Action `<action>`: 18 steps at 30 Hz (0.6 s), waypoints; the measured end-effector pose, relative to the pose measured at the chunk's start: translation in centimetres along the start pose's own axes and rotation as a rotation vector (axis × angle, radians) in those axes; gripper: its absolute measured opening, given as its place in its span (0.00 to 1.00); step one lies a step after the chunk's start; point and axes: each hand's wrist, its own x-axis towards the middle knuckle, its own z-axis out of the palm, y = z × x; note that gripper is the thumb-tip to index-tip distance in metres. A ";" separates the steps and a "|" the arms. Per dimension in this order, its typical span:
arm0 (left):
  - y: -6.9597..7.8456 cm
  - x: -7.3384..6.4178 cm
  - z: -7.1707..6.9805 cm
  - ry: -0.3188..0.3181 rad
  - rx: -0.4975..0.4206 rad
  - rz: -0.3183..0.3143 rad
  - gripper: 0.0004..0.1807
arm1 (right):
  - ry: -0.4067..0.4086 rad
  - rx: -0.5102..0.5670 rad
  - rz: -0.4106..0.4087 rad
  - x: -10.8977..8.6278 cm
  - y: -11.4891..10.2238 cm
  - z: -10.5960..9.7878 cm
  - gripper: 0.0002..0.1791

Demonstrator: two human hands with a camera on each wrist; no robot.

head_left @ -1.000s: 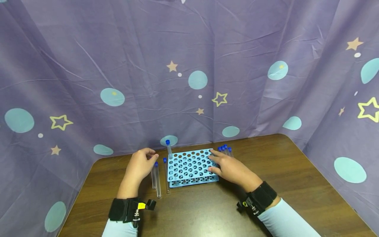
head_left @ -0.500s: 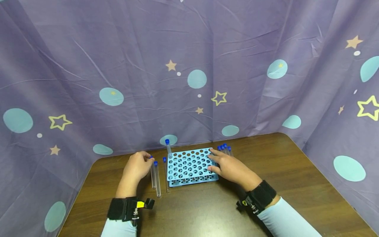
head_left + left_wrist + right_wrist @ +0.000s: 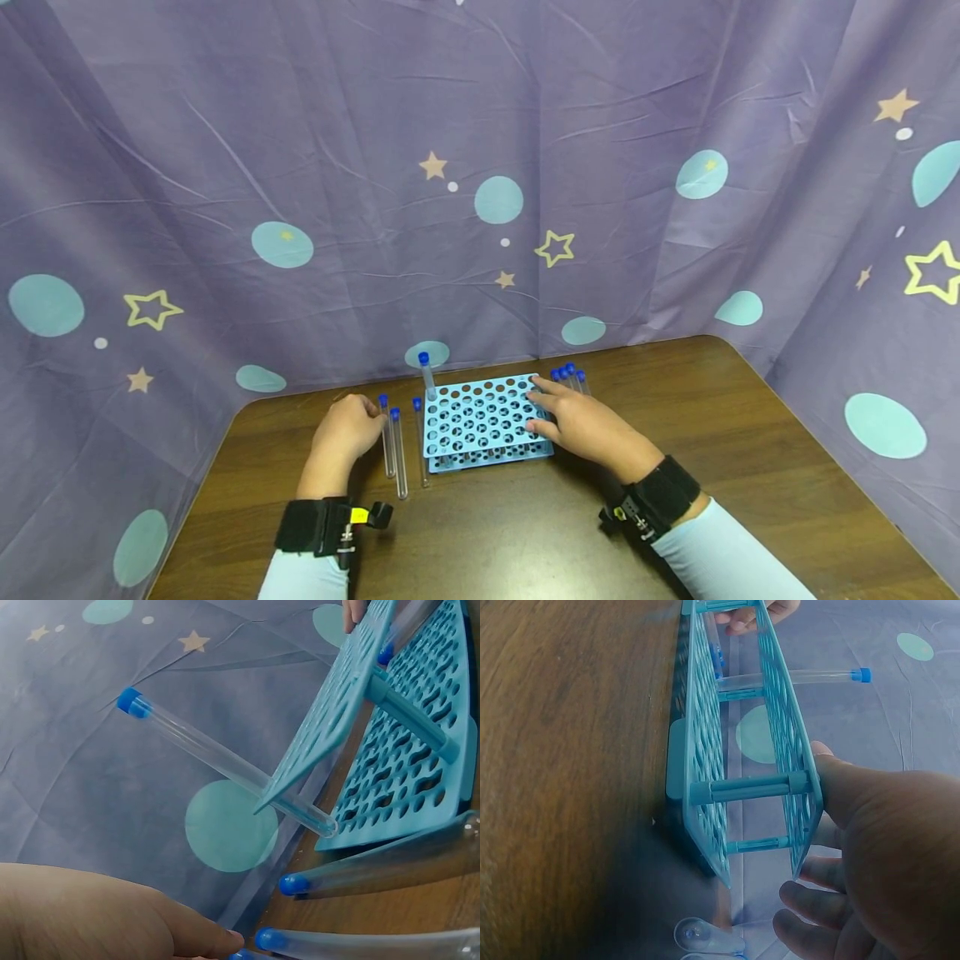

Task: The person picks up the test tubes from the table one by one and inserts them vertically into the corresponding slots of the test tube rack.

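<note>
Left grip (image 3: 348, 427): the person's hand is at the capped end of the outermost tube (image 3: 388, 450), a fingertip touching its blue cap in my left wrist view; the other fingers are hidden, so I can't tell whether they close on it.
Right grip (image 3: 583, 423): fingers spread and resting over the right edge of the blue rack (image 3: 487, 413), not clenched; I see the thumb against the upper plate.
Rack position: on the wooden bench (image 3: 480, 533), between the two hands.
Tubes lying left: I count three, caps away from the person; the middle tube (image 3: 400, 458) lies close to the outermost one, the inner tube (image 3: 422, 442) just beside the rack.
Tube in rack: one capped standing tube (image 3: 428, 379), in the far left corner.
Tubes beyond the right hand: a group of four blue-capped tubes (image 3: 573, 380), partly hidden from me.
Backdrop: purple curtain (image 3: 360, 125) with stars and spots.
</note>
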 end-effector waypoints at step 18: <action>0.0 0.3 1.1 -0.025 -0.062 -0.046 0.30 | 0.004 -0.009 -0.002 0.1 0.1 0.1 0.34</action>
